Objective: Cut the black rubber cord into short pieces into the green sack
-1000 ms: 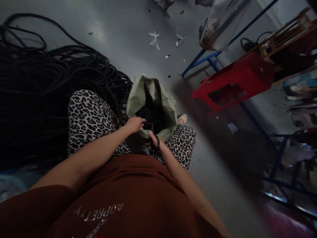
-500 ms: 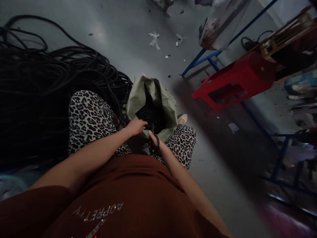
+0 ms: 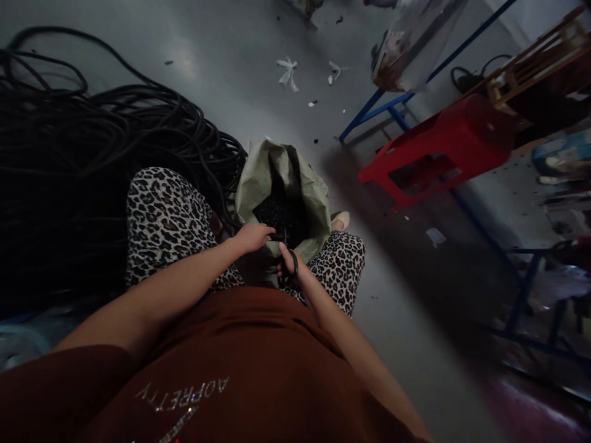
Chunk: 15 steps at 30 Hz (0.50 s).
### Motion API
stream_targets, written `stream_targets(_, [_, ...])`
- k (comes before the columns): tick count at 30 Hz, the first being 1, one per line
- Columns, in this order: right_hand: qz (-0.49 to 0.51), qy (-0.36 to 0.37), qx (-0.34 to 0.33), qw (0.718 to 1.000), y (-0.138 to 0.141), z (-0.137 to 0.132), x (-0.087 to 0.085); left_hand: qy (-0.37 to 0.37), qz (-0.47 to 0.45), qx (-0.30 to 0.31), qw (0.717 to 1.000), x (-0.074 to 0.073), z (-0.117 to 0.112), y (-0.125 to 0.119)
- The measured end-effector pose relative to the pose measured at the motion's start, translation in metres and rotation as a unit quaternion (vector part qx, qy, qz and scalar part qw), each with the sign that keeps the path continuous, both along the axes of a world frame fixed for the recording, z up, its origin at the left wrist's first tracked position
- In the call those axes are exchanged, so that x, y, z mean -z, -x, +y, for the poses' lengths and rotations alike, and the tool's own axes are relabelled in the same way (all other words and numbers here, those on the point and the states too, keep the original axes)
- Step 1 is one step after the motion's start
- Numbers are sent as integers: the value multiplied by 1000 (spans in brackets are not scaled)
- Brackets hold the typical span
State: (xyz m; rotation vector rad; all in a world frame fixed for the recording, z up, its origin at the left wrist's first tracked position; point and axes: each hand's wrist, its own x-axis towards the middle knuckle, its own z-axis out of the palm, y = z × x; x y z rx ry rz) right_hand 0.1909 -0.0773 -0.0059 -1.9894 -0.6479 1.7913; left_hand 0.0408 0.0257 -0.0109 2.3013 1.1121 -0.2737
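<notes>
I sit with a green woven sack [image 3: 263, 178] between my knees; its mouth is open and holds several small black pieces [image 3: 279, 215]. My right hand [image 3: 290, 263] grips black-handled scissors [image 3: 287, 258], blades pointing toward the sack. My left hand [image 3: 253, 235] is closed on the end of a black cable [image 3: 276, 237] held in front of the blades, right at the sack's near rim.
A big heap of black cable [image 3: 83, 166] covers the floor on my left. A red plastic stool [image 3: 438, 151] lies on its side to the right, beside blue metal racks [image 3: 378, 107]. Scraps litter the grey floor [image 3: 286, 74].
Hardly anything differs. Both hands stay at the sack's rim; the left hand has edged slightly toward the scissors.
</notes>
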Motion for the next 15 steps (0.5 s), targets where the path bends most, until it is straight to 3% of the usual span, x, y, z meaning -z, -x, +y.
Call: stream_targets(15, [-82,-25,23,996,-4,1,-1,-25,-6,-6,1000,3,8,8])
